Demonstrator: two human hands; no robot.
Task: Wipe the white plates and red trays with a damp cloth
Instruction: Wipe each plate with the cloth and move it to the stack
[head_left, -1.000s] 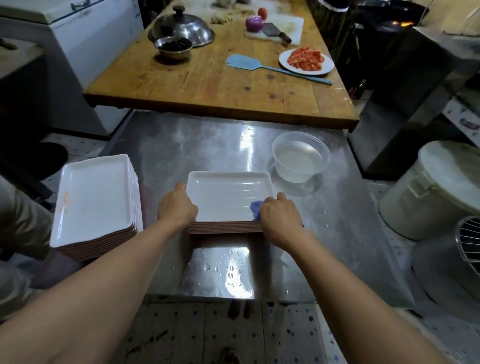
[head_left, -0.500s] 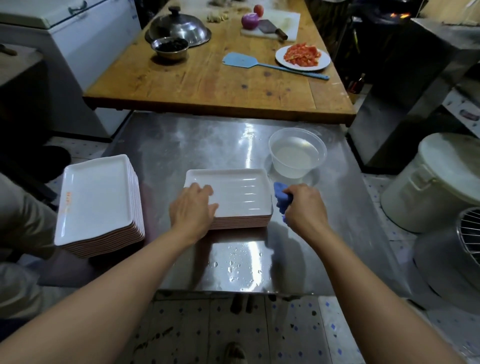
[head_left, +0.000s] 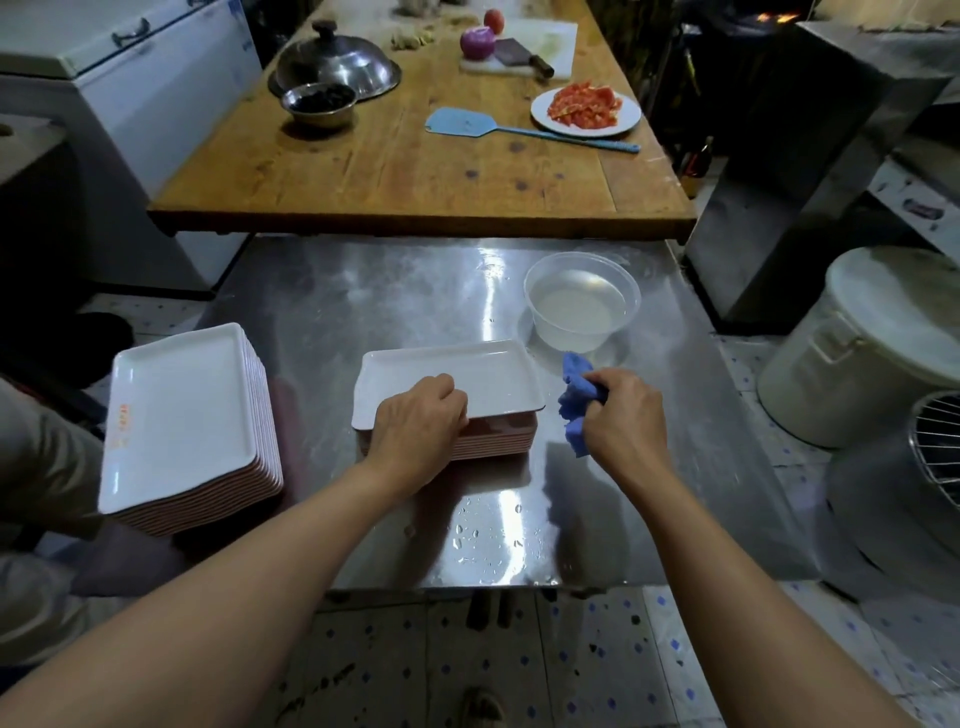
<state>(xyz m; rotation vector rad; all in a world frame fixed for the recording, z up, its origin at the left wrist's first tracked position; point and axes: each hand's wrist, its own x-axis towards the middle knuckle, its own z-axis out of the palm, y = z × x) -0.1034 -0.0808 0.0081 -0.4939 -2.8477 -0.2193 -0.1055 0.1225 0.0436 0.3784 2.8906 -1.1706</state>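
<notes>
Left hand (head_left: 415, 426) grips the near-left edge of the top plate (head_left: 483, 379) on the centre stack. Right hand (head_left: 626, 415), just right of the stack, clutches the blue cloth (head_left: 574, 400). Beyond the stack's right corner: clear bowl (head_left: 582, 301) containing water.

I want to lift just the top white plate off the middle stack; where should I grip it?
Pinch the top white plate by its raised right rim, coming from the right: that edge overhangs the stack and is free, while the left hand covers the near-left corner.

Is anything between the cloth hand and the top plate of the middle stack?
Nothing visible. The right hand holds the blue cloth just right of the top plate; only the left hand rests on its near-left corner.
</notes>
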